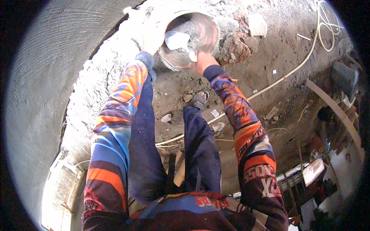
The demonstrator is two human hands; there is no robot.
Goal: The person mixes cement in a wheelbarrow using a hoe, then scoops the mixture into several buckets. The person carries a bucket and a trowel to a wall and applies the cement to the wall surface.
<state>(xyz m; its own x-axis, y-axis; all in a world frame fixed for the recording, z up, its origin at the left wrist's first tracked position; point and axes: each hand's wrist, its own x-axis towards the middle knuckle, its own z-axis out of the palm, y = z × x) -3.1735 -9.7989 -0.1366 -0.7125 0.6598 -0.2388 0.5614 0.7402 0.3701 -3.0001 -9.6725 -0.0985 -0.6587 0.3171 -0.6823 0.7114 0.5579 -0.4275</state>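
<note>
A round bucket (pixel 172 63) with a grey, mortar-smeared inside is tipped toward me at the top of the view. My left hand (pixel 153 37) is washed out by glare and closed at the bucket's left rim. At the near right rim, my right hand (pixel 204 62) is closed around the handle of what looks like a trowel (pixel 177 40). Its pale blade lies inside the bucket, over grey material. Part of the right hand's grip is hidden by the bucket's rim and the glare.
A freshly plastered grey wall (pixel 46 77) curves along the left, with spilled mortar (pixel 90 81) at its foot. Broken rubble (pixel 235 48) lies right of the bucket. A pale hose (pixel 285 77) crosses the dirt floor. My sandalled foot (pixel 200 99) stands below the bucket.
</note>
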